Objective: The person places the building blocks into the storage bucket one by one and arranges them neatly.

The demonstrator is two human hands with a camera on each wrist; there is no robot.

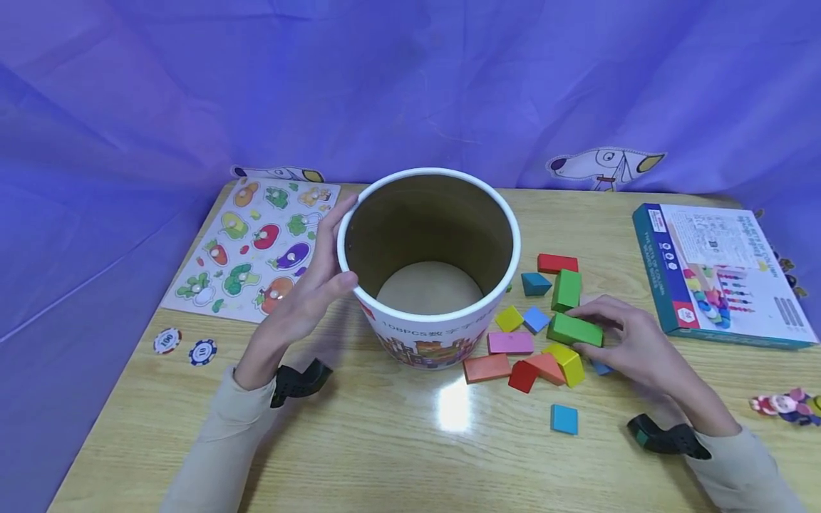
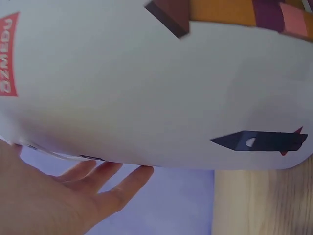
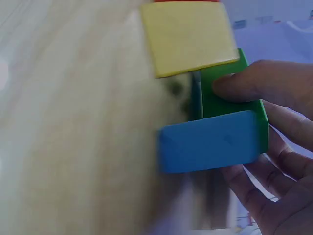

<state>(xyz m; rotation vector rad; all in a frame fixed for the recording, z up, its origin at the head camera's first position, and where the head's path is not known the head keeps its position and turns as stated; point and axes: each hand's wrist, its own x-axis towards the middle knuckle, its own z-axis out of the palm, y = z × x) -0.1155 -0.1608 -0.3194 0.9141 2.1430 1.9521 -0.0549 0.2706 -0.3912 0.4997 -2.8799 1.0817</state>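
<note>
A large round white bucket (image 1: 398,331) with printed pictures stands upright on the table, its open top facing me. My left hand (image 1: 304,299) rests on its left side, fingers spread along the outer wall and thumb at the rim; the left wrist view shows fairly straight fingertips (image 2: 142,171) touching the wall. My right hand (image 1: 631,342) pinches a green block (image 1: 574,330) among the loose blocks right of the bucket. In the right wrist view, the thumb lies on the green block (image 3: 234,107), partly hidden by a blue block (image 3: 210,142) and a yellow block (image 3: 190,39).
Red, pink, orange, yellow and blue blocks lie around the held one; a flat blue block (image 1: 564,420) sits nearer me. At left are a vegetable puzzle board (image 1: 214,274) and two chips (image 1: 202,352). A toy box (image 1: 725,274) and small figurines (image 1: 789,405) lie at right.
</note>
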